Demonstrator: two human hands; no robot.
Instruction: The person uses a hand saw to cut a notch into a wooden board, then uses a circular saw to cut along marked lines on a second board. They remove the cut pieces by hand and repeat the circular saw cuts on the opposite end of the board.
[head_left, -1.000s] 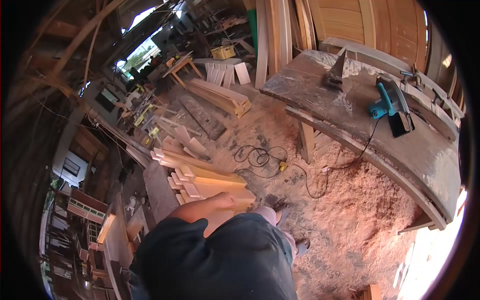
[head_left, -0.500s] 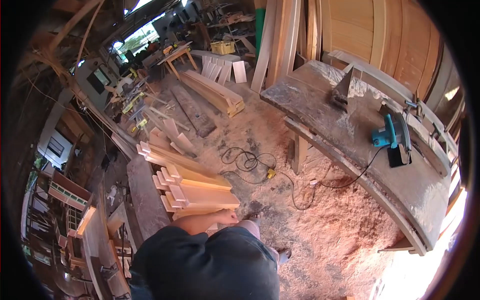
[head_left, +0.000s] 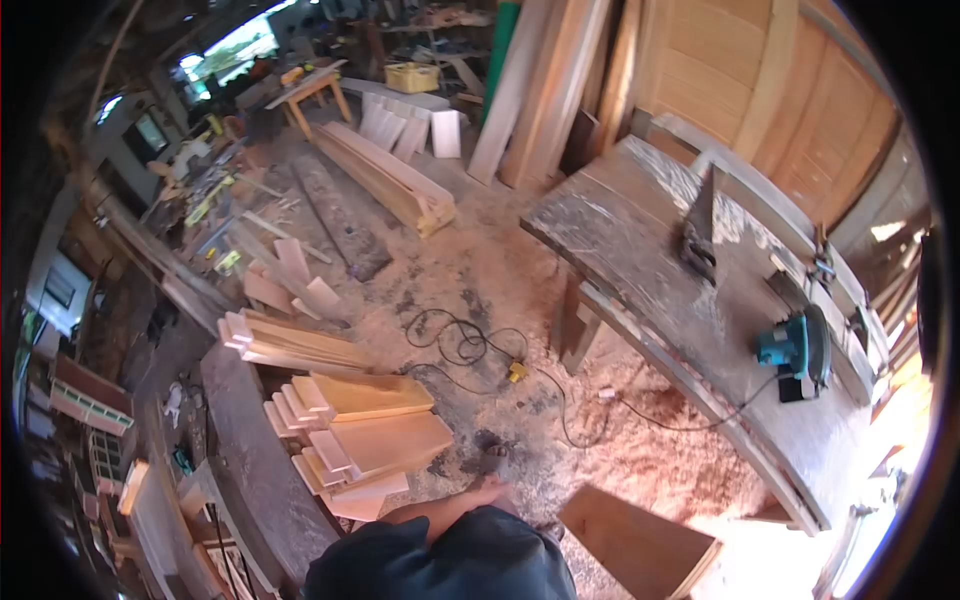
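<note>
My left hand (head_left: 488, 492) hangs in front of my dark shirt (head_left: 450, 565), over the sawdust-covered floor. Its fingers are small and blurred, and I see no object in it. Left of it, tenoned wooden pieces (head_left: 385, 440) are stacked on a low dark bench (head_left: 265, 455). A wide wooden board (head_left: 635, 540) slants up from the lower edge, just right of my body. My right hand is out of sight, so whether it holds this board cannot be seen.
On the worktable (head_left: 650, 240) to the right lie a handsaw (head_left: 700, 235) and a teal circular saw (head_left: 795, 350). The saw's black cord (head_left: 465, 345) coils across the floor. Long planks (head_left: 380, 180) lie farther back, and tall boards (head_left: 545, 90) lean beyond the worktable.
The wide wooden board has come into view at the lower right. The view has shifted, with the tenoned stack now further left. My left hand is a little lower and farther right.
</note>
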